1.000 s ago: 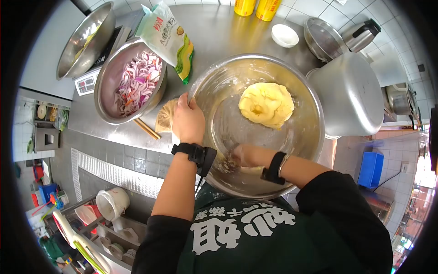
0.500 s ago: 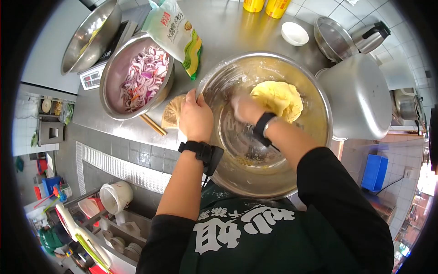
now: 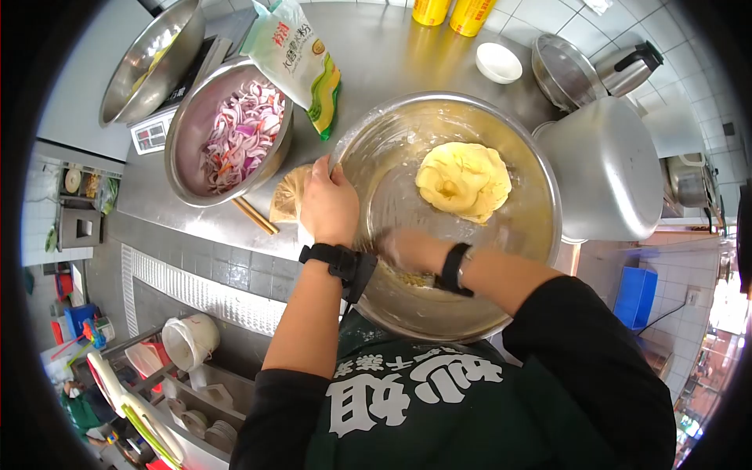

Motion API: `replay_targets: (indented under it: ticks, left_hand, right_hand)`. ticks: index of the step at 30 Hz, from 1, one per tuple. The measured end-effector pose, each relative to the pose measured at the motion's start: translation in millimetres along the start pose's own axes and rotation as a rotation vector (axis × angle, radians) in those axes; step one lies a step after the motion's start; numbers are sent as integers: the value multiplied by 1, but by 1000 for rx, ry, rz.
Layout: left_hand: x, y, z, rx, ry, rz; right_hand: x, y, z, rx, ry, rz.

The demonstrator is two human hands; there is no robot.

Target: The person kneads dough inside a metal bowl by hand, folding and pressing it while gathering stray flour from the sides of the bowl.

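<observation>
A large steel bowl (image 3: 540,251) stands on the steel counter in front of me. Yellow dough (image 3: 464,182), with a dent in its surface, lies in the bowl's upper right part. My left hand (image 3: 329,205) grips the bowl's left rim, thumb and fingers pressed on the edge. Low in the bowl, against its lower left inner side, is my right hand (image 3: 407,249), apart from the dough. Its fingers are blurred by motion, so I cannot tell whether they hold anything. Yellowish crumbs (image 3: 411,277) stick to the bowl just below that hand.
Left of the bowl are a bowl of sliced onions (image 3: 182,168), a printed bag (image 3: 301,63), a brown bag (image 3: 288,194) and chopsticks (image 3: 254,215). Behind stands a white bowl (image 3: 499,63). A big pot (image 3: 607,172) sits close on the right. A person (image 3: 82,411) is at far lower left.
My right hand has moved from beside the dough down to the bowl's lower left side, much as it was a second ago. My left hand has stayed on the rim.
</observation>
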State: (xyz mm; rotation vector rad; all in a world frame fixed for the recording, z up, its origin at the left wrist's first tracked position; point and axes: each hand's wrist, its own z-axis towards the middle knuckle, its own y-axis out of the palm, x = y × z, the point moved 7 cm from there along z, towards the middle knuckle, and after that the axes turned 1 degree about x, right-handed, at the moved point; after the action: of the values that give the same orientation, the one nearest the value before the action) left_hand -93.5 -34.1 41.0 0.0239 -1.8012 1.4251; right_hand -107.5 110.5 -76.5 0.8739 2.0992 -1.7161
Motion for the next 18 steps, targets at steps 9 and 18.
replay_targets:
  ticks: [9, 18]
  left_hand:
    - [-2, 1, 2, 17, 9, 17]
    - [-4, 4, 7, 59, 46, 29]
  right_hand:
    - [8, -26, 9, -108, 288, -30]
    - [-4, -5, 14, -86, 51, 195]
